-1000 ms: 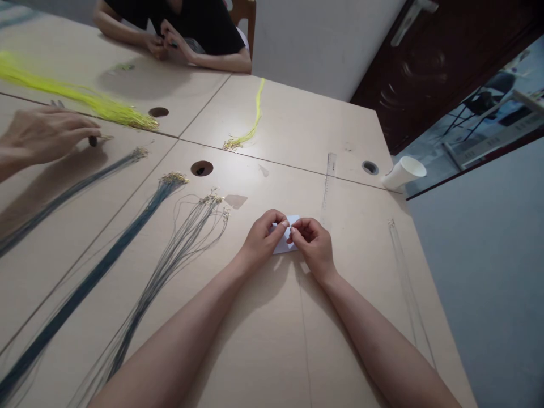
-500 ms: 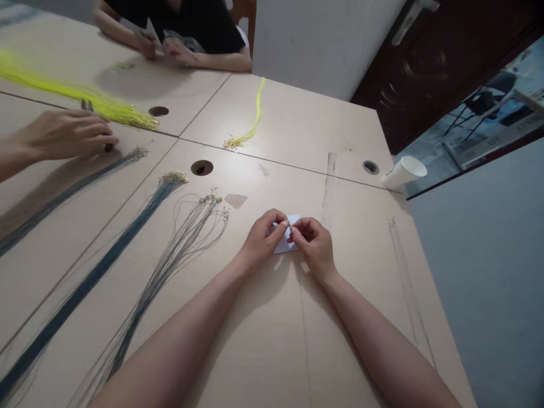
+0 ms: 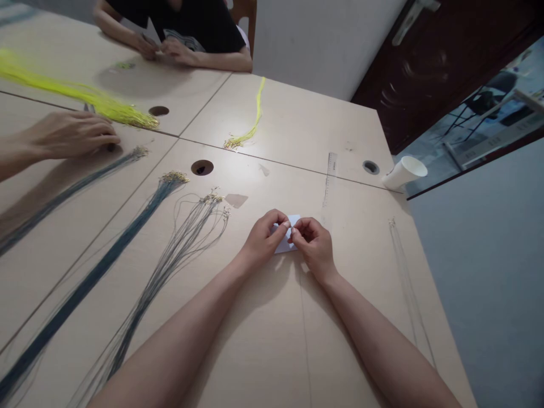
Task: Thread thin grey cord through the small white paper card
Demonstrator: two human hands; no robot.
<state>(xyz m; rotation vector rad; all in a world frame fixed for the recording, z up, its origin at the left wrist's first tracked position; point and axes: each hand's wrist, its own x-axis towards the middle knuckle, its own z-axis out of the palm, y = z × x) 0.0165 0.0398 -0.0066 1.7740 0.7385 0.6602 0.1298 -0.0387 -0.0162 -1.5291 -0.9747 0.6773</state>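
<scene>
Pressed tip to tip, thumb against finger, the left hand (image 3: 266, 238) and the right hand (image 3: 317, 246) nearly meet above a white paper (image 3: 294, 219); what they pinch is too small to tell. One thin cord (image 3: 305, 334) lies below them, running toward the near edge of the table (image 3: 263, 340). Grey cords (image 3: 168, 258) lie left, and a white cup (image 3: 399, 174) stands by the right edge.

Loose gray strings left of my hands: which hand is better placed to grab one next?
Left hand, I'd say: it is nearer the loose gray strings and their gold ends, while your right hand is beyond it. Both pinch over the white paper; anything held is too small to tell.
</scene>
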